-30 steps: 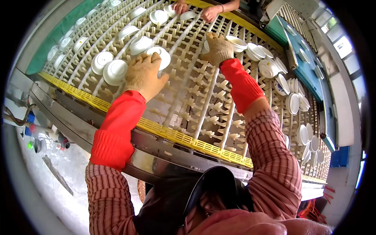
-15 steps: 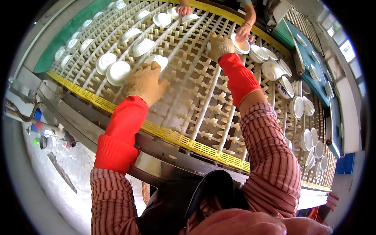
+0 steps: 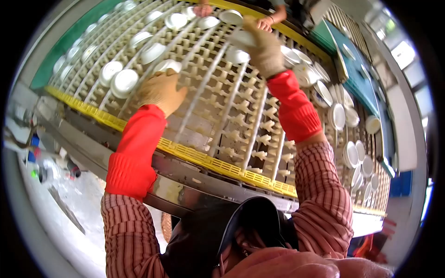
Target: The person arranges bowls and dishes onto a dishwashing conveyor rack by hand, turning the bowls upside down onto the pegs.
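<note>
My right hand (image 3: 266,52), in a tan glove with a red cuff, is raised over the rack and blurred by motion. Its fingers appear closed on a white bowl (image 3: 243,39), also smeared. Just below that bowl, another white bowl (image 3: 238,55) sits on the rack. My left hand (image 3: 162,91), gloved the same way, lies low over the pegs with its thumb spread. Its fingertips reach the near side of a white bowl (image 3: 168,65); whether they touch it is hard to tell. Two upturned bowls (image 3: 123,83) lie left of it.
A pegged conveyor rack (image 3: 194,134) with yellow edging (image 3: 218,164) spans the view. Many white bowls (image 3: 337,116) crowd its right side. A co-worker's hands (image 3: 265,23) reach in from the far edge. Bowls also lie on a blue-green belt (image 3: 359,85) at right.
My right hand has lifted and swung with a bowl. The co-worker's hand near it has drawn back from a bowl. Another bowl appears at the far edge. My left hand stays near its bowl.
</note>
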Motion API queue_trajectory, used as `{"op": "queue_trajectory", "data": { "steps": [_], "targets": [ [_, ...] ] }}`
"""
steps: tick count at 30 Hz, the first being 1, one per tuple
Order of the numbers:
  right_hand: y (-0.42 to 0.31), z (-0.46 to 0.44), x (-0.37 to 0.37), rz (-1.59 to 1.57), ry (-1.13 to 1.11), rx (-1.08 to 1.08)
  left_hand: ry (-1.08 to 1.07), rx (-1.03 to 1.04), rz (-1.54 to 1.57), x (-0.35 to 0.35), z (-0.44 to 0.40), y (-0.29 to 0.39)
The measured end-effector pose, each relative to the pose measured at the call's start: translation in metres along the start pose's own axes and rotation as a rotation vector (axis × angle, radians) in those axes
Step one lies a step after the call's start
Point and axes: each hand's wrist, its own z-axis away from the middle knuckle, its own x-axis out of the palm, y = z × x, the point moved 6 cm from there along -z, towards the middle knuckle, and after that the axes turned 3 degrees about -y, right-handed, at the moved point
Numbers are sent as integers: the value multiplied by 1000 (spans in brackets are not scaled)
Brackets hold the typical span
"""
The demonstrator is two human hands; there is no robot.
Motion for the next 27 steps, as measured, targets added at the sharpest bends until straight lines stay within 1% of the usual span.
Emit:
{"op": "queue_trajectory", "data": {
  "steps": [1, 2, 3, 5, 6, 7, 8, 9, 11, 12, 13, 14, 15, 17, 18, 19, 21, 22, 23, 25, 26, 27],
  "targets": [
    [-24, 3, 9, 213, -179, -128, 8, 28, -3, -2, 0, 0],
    [-50, 15, 22, 263, -197, -341, 10, 38, 4, 4, -1, -5],
    [-61, 21, 36, 418, -159, -560, 2, 24, 30, 7, -1, -9],
    [-40, 24, 34, 287, -358, -350, -5, -30, 82, 8, 3, -20],
    [-22, 19, 28, 346, -335, -160, -53, -89, 85, 2, 5, -20],
    [17, 16, 23, 233, -88, -152, -27, -89, 83, -4, 6, -18],
    [42, 16, 8, 266, -90, 42, -3, -90, 84, -7, 8, -17],
    [65, 24, -11, 380, 131, 65, 21, -89, 87, -7, 9, -14],
    [113, 32, -49, 354, 54, 338, 89, -24, 38, -2, 6, -6],
    [155, 32, -57, 480, 106, 391, 137, 21, 14, 2, 6, -1],
    [185, 43, -68, 485, 108, 433, 186, 65, -11, 2, 6, 4],
    [217, 50, -75, 443, 32, 521, 99, 14, -30, -2, 5, 17],
    [254, 55, -69, 445, -43, 601, 152, 90, -42, -4, 7, 34],
    [291, 69, -56, 101, -353, 698, 259, 240, -62, -6, 10, 59],
    [294, 69, -50, 234, -193, 603, 288, 323, -79, 2, 7, 67],
    [305, 71, -46, 227, -192, 611, 271, 337, -95, 11, 8, 70],
    [272, 84, -49, 210, -192, 637, 229, 373, -129, 20, 14, 81],
    [249, 87, -55, 304, -207, 596, 220, 383, -139, 21, 13, 80],
    [246, 93, -55, 171, -237, 640, 211, 369, -139, 20, 12, 80],
    [233, 94, -59, 218, -318, 559, 186, 346, -137, 20, 14, 82],
    [220, 95, -50, 406, -405, 370, 170, 329, -145, 20, 14, 83],
    [221, 100, -58, 413, -403, 380, 154, 314, -151, 20, 14, 83]
  ]
}}
